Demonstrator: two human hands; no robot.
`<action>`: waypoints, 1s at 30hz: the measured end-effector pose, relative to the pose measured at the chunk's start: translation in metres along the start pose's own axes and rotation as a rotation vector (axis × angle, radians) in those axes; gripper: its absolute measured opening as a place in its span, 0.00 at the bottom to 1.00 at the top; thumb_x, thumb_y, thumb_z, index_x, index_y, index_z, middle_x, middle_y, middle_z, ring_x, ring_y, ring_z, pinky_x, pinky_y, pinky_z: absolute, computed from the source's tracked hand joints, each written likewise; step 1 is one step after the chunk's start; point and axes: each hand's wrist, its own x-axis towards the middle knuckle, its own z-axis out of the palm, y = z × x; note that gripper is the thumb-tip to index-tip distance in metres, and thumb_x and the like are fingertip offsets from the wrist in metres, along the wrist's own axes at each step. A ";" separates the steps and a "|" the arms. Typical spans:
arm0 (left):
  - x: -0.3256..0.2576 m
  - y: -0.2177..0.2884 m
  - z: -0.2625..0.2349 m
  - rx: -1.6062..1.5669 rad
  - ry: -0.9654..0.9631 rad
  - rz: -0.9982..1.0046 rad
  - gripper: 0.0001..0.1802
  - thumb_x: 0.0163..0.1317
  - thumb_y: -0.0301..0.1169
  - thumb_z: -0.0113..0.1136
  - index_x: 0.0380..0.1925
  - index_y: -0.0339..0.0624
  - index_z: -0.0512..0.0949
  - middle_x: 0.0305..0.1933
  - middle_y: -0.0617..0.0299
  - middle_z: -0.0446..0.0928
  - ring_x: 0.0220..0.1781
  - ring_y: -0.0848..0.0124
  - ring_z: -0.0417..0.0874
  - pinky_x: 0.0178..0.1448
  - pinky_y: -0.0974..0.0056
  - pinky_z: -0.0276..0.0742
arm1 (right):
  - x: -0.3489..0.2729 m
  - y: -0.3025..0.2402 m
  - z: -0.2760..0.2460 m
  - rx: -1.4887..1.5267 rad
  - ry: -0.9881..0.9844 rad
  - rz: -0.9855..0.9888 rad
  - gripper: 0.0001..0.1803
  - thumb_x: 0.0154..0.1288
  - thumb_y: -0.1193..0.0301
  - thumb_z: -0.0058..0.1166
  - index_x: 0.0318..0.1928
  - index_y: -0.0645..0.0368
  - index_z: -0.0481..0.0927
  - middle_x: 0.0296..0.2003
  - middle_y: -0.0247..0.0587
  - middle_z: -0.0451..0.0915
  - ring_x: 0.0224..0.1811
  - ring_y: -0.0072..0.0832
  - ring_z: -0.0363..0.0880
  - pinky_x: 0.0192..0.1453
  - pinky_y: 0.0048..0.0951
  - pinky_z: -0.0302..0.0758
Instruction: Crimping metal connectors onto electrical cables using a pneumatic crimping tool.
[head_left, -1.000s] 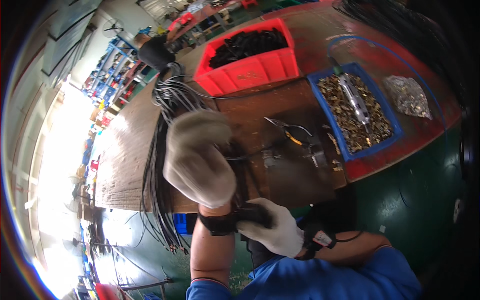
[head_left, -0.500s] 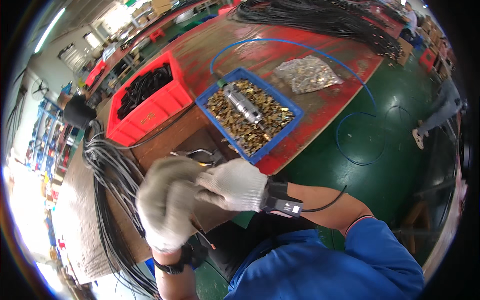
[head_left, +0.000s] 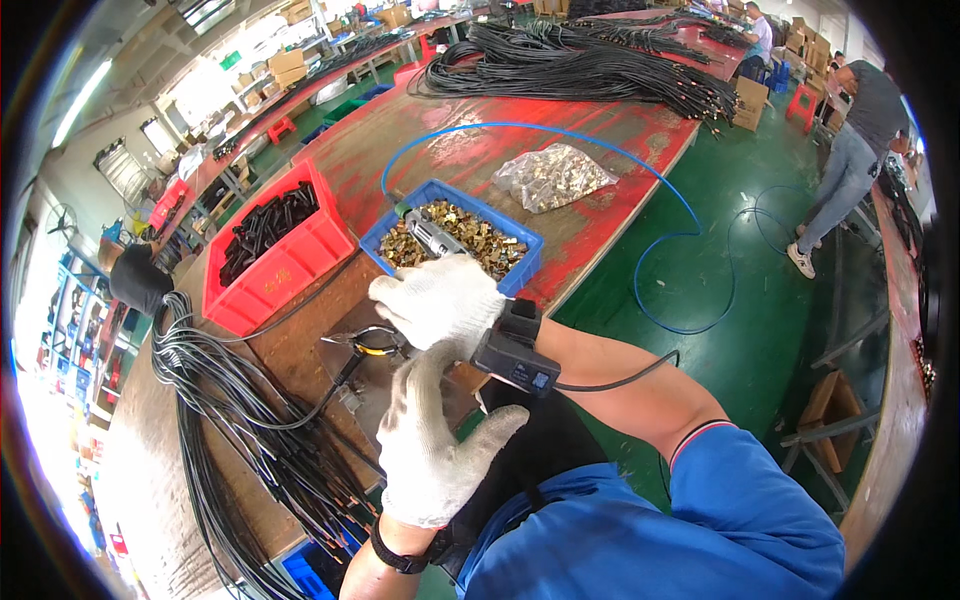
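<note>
My left hand (head_left: 432, 445), in a white knit glove, is open over the near side of the bench, its thumb spread from its fingers. Above it, my gloved right hand (head_left: 440, 302) reaches across the near edge of a blue bin (head_left: 530, 262), fingers loosely extended and no object visible in them. Small brass-coloured metal parts (head_left: 490, 236) fill that bin, and a silver cylindrical air tool (head_left: 432, 236) lies on them, partly hidden by my right hand. Left of my hands are pliers (head_left: 376, 342) with yellow-and-black handles and a black cable with a thick sleeve (head_left: 350, 368).
A red bin (head_left: 275, 285) of black sleeves stands left of the blue one. Long black cables (head_left: 200, 390) hang over the bench's left side. A blue air hose (head_left: 640, 290) loops to the floor. Beyond lie a bag of metal parts (head_left: 553, 178) and cable bundles (head_left: 560, 65). Other people stand farther off.
The view has shifted. My hands, close together before, have drawn apart: the right moved up to the blue bin, while the left sits lower with its fingers spread.
</note>
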 end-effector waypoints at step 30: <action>0.054 0.021 -0.010 0.186 -0.806 0.449 0.21 0.60 0.49 0.68 0.36 0.39 0.86 0.37 0.48 0.85 0.45 0.45 0.89 0.52 0.45 0.86 | -0.100 -0.118 0.021 0.710 -0.392 -0.081 0.18 0.70 0.54 0.61 0.46 0.55 0.89 0.33 0.50 0.88 0.39 0.49 0.91 0.49 0.47 0.87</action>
